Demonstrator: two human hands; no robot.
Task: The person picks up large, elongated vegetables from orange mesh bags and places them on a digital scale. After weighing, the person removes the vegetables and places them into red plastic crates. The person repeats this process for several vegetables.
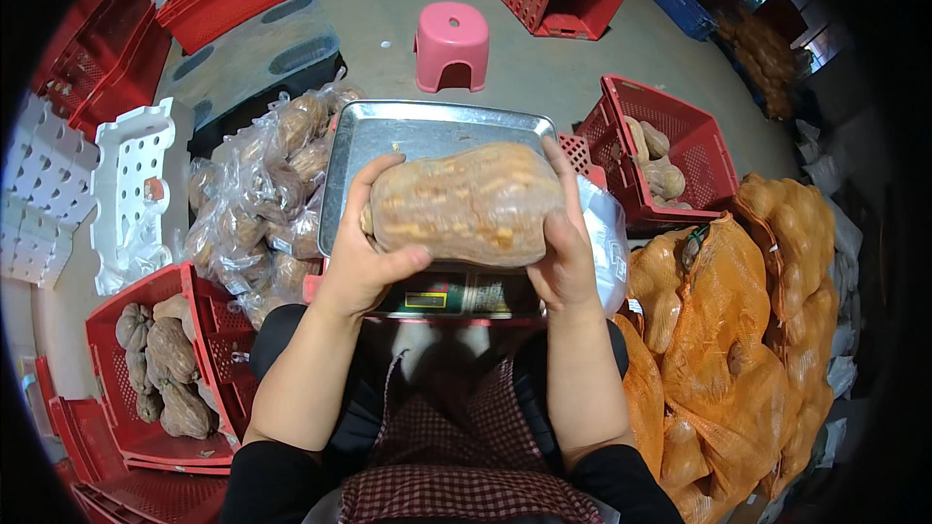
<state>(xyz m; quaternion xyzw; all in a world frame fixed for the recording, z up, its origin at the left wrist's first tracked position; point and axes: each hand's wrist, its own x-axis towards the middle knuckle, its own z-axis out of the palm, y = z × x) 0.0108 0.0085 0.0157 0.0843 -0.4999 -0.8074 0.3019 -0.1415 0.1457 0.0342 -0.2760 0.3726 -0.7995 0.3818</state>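
A large tan squash [470, 204] with orange blotches is held lengthwise between my two hands. My left hand [371, 233] grips its stem end, the thumb lying along the near side. Around the opposite end curls my right hand [568, 233]. Behind and below the squash is the metal tray [437, 124] of a weighing scale; whether the squash touches it, I cannot tell. The scale's display panel [429, 300] faces me just under the squash. To the right of the scale lies a stack of clear plastic bags [603, 233], partly hidden by my right hand.
Bagged squashes [255, 189] are piled left of the scale. A red crate [156, 378] at lower left and another red crate [695, 138] at right hold loose squashes. Orange mesh sacks [721, 335] crowd my right side. A pink stool [453, 44] stands beyond the tray.
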